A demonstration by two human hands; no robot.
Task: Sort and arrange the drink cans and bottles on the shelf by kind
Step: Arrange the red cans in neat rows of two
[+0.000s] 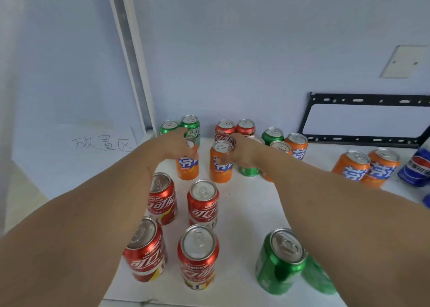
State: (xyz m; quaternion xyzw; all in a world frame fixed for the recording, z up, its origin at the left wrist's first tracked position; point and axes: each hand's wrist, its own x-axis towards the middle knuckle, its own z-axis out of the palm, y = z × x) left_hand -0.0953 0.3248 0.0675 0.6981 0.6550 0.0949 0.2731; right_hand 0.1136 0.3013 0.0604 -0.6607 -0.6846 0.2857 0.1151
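Both hands are gripping orange cans mid-shelf: left hand (179, 143) on one can (187, 164), right hand (242, 150) on the other (220, 164). Rigid, smooth, likely heavy if full; the upper sidewall is offering the best hold.

Shelf (244, 204) centre strip is open between the four red cans (202, 202) at the front-left and the green cans (279, 262) at the front-right. Back edge is packed with mixed cans (235, 130); orange cans (363, 167) and a blue can (416, 167) crowd the right edge.

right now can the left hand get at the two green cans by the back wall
Probably yes: the left hand already grips an orange can just in front of the two green aluminium cans, nothing between, but must let go first.
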